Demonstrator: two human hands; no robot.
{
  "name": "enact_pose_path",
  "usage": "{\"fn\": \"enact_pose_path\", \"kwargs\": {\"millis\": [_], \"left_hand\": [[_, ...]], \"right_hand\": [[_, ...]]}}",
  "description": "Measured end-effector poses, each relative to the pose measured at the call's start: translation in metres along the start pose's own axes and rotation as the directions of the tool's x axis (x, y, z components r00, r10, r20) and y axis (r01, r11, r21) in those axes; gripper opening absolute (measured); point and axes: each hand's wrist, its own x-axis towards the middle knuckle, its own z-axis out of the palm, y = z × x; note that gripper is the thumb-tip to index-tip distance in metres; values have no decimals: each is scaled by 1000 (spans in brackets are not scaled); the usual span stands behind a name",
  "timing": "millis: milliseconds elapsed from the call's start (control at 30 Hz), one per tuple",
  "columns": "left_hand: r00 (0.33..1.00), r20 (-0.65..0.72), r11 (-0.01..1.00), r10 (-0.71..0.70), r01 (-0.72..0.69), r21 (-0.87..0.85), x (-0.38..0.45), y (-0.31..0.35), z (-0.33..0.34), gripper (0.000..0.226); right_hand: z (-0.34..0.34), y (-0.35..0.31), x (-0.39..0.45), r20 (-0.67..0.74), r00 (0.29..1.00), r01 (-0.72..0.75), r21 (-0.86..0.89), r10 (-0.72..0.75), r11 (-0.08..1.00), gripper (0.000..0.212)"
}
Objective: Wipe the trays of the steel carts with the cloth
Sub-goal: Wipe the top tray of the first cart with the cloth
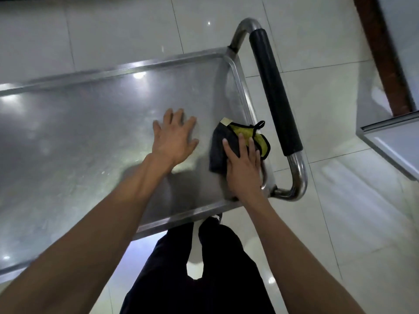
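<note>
The right hand [243,168] presses the cloth [235,141] flat, fingers straight, at the tray's [90,137] handle end; the unwiped length stretches leftward, where the left hand [173,138] rests open.

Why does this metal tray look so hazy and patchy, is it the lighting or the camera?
Head view: ceiling lights glare as bright blobs on the tray; the left hand casts a shadow beneath it; the cloth under the right hand looks slightly motion-blurred; the wide lens bends the tray's edges.
</note>
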Motion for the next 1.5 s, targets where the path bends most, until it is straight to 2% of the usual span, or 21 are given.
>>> {"fn": "enact_pose_path", "kwargs": {"millis": [333, 500, 800, 1067, 1367, 1500], "left_hand": [[994, 60, 996, -90, 89, 27, 32, -5, 4, 70], [996, 26, 997, -82, 81, 12, 32, -4, 3, 73], [993, 65, 995, -93, 95, -22, 36, -4, 3, 76], [993, 61, 990, -100, 105, -89, 37, -6, 6, 72], [994, 25, 994, -102, 103, -44, 42, -10, 11, 74], [997, -21, 997, -69, 68, -20, 38, -12, 14, 74]], "right_hand": [[-19, -17, 148, -4, 996, 94, 32, -94, 995, 59], [-30, -35, 222, 23, 991, 134, 12, -134, 991, 57], [-36, -52, 282, -18, 981, 192, 34, -191, 981, 56], [-28, -34, 236, -20, 967, 253, 34, -252, 967, 55], [-10, 1, 71, 12, 974, 225, 100, -227, 969, 57], [-5, 6, 3, 34, 988, 150, 87, -153, 985, 57]]}}
